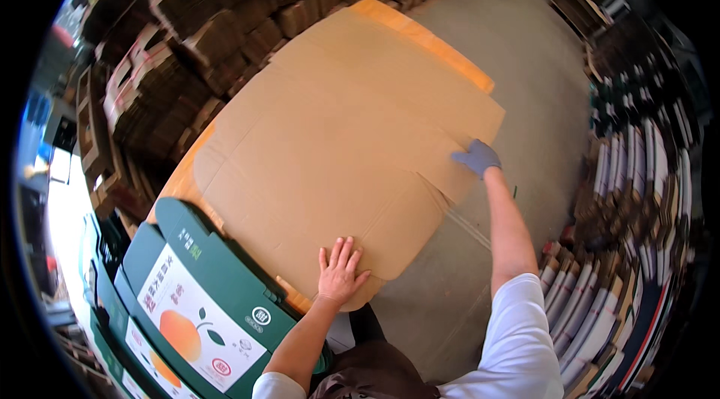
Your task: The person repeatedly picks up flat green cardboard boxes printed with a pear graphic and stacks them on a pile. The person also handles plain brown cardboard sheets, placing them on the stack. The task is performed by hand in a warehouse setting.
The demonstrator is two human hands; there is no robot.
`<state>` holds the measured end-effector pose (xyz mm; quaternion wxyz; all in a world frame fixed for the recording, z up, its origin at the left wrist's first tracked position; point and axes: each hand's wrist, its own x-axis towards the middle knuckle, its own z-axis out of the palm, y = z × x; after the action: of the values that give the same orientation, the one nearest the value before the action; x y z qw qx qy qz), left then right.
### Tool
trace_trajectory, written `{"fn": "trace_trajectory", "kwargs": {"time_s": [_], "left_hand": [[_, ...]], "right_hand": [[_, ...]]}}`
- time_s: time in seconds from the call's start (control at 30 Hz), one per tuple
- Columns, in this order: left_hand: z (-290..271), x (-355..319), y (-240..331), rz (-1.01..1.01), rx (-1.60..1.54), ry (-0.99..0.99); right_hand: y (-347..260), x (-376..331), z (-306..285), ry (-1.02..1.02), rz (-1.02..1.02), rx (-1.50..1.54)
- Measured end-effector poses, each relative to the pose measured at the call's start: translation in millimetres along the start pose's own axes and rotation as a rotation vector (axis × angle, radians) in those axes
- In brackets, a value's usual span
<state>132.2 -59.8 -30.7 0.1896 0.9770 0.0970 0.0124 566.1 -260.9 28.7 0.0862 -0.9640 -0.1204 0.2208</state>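
A large flat brown cardboard sheet [330, 121], with cut slots and crease lines, lies on a table with an orange wooden top [435, 39]. Bare and spread, my left hand [342, 271] rests flat on the sheet's near edge. My right hand [478, 158] wears a grey-blue glove and is at the sheet's right edge, by a slotted flap. Its thumb reaches over the top of the board, while the fingers' undersides are hidden. To the left of my left hand stand green printed cartons [247, 279] with a white panel and an orange fruit picture.
Bundled stacks of brown cardboard [217, 39] line the far left side, near a wooden pallet [94, 129]. More stacked flat cardboard [592, 301] stands at the right. Grey concrete floor [536, 91] runs between the table and those stacks.
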Motion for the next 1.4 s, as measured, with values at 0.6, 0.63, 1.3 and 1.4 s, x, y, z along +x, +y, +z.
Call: {"fn": "trace_trajectory", "kwargs": {"time_s": [0.6,0.63,1.3,1.4], "left_hand": [[-163.9,-80.5,32.9,-0.016,-0.512,0.652],[-195.4,-103.9,30.0,0.007,-0.635,0.747],[-177.8,-561.6,-99.2,-0.928,-2.192,0.950],[-157.8,-616.1,-107.2,-1.121,-2.071,1.144]], "right_hand": [[-249.4,-410.9,-265.6,0.258,-0.827,0.138],[-280.2,-460.1,-262.7,0.276,-0.869,0.093],[-510.9,-961.7,146.0,-0.225,-2.805,-0.492],[-522.3,-979.2,151.4,-0.298,-2.987,-0.220]]}}
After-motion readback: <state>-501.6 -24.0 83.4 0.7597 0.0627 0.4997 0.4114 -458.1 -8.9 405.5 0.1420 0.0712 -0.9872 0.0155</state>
